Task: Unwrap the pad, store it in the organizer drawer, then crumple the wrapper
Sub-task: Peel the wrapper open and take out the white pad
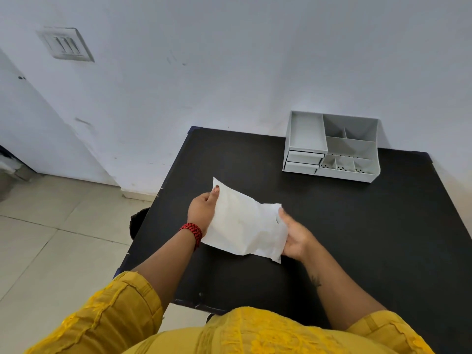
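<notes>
Head view: person stands at a black table, both hands on a white wrapped pad held just above the table, near its left front part. Left hand pinches the pad's left edge, thumb on top near the upper corner. Right hand grips the right end, where a flap of wrapper looks partly lifted or torn; fingers curl under it. Pad itself not visible, seems still inside. Organizer sits at the back of the table against the wall, well apart from the hands; its two small drawers at lower left look closed.

Step in hand, by my read: opening the wrapper. To do it well: keep the left pinch firm as anchor, peel the right flap away along the seam rather than yanking, keep the pad over the table so it lands there if it slips. A drawer needs opening before storing.
</notes>
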